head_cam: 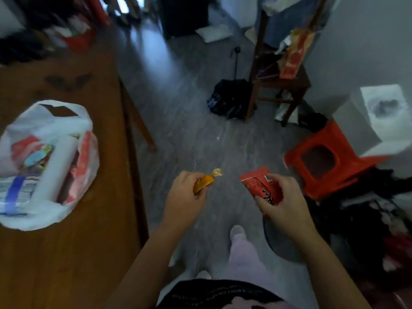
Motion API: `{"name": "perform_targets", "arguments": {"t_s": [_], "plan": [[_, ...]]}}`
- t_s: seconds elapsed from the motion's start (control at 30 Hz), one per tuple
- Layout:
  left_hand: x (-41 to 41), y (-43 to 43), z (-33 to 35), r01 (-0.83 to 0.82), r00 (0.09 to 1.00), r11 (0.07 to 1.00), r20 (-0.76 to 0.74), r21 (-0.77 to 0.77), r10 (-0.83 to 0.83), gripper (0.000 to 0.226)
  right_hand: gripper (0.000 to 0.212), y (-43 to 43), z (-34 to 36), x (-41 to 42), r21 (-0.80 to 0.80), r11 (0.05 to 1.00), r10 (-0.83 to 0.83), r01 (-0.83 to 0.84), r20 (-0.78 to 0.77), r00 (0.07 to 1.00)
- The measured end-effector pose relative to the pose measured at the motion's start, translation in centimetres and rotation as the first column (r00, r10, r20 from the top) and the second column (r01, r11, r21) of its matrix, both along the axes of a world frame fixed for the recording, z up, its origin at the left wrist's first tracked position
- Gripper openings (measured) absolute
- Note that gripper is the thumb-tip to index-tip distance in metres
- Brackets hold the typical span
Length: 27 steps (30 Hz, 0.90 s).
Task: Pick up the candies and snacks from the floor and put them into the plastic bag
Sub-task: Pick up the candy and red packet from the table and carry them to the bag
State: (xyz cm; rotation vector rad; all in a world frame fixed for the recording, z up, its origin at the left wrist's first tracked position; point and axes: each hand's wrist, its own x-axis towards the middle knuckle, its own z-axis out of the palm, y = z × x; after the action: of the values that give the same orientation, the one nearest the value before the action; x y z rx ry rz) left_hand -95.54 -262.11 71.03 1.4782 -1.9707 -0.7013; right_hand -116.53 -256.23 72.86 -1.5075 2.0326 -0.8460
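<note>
My left hand is closed around an orange wrapped candy, whose twisted end sticks out past my fingers. My right hand grips a red snack packet with dark lettering. Both hands hover above the grey floor in front of me. A white plastic bag stands open on the wooden table to my left, and holds several packets and a white roll.
A red plastic stool lies tipped to the right of my right hand. A wooden chair with a red bag on its seat stands further back, with a black bag beside it. Dark clothes are piled at the right.
</note>
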Motion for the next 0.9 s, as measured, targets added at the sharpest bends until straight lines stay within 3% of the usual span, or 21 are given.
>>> {"name": "perform_targets", "arguments": {"t_s": [0.13, 0.3, 0.57, 0.73, 0.9], "plan": [[-0.5, -3.7, 1.7, -0.219, 0.976, 0.975, 0.006, -0.042, 0.219, 0.018, 0.052, -8.2, 1.0, -1.5, -0.067, 0.974, 0.216, -0.216, -0.003, 0.976], [0.7, -5.3, 3.5, -0.477, 0.877, 0.876, 0.031, -0.074, 0.48, 0.019, 0.05, -16.1, 2.0, -0.4, -0.076, 0.876, 0.48, -0.476, 0.05, 0.876], [5.7, -6.1, 3.0, -0.757, 0.649, 0.653, 0.106, -0.011, 0.754, 0.027, 0.05, -24.0, 0.9, 5.5, -0.016, 0.673, 0.733, -0.739, 0.147, 0.664], [10.7, -9.5, 2.8, -0.853, 0.514, 0.518, 0.064, -0.065, 0.855, 0.03, 0.052, -29.7, 0.5, 12.7, -0.045, 0.534, 0.844, -0.844, 0.077, 0.53], [17.4, -11.8, 2.6, -0.948, 0.307, 0.311, 0.068, -0.067, 0.949, 0.029, 0.055, -34.5, 1.2, 22.1, -0.038, 0.328, 0.945, -0.944, 0.016, 0.327]]}}
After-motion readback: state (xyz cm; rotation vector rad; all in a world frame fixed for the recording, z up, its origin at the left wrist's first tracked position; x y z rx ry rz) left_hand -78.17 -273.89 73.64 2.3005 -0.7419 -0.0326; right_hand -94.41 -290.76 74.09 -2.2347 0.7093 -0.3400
